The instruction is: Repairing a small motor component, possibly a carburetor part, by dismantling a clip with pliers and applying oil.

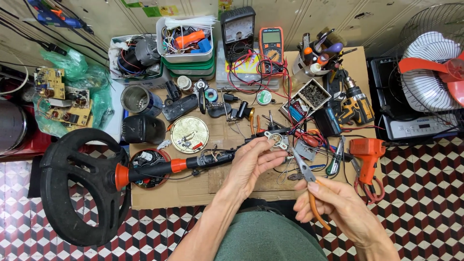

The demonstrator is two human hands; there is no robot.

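Observation:
My left hand [251, 162] pinches a small metal bracket part [277, 140] at the wired end of a long black device with orange collars [169, 166]. That device runs left to a big black ring-shaped head [79, 186]. My right hand [333, 203] grips orange-handled needle-nose pliers [304, 169]. The plier tips reach up to the metal part, just below and right of my left fingers. Thin wires hang beneath the part.
A cardboard-covered bench [193, 191] holds two multimeters [253, 36], tubs of parts [186, 41], a tin can [137, 99], a round circuit disc [189, 134], a yellow cordless drill [357, 104] and an orange glue gun [367, 152]. A fan [432, 63] stands right; circuit boards [63, 99] lie left.

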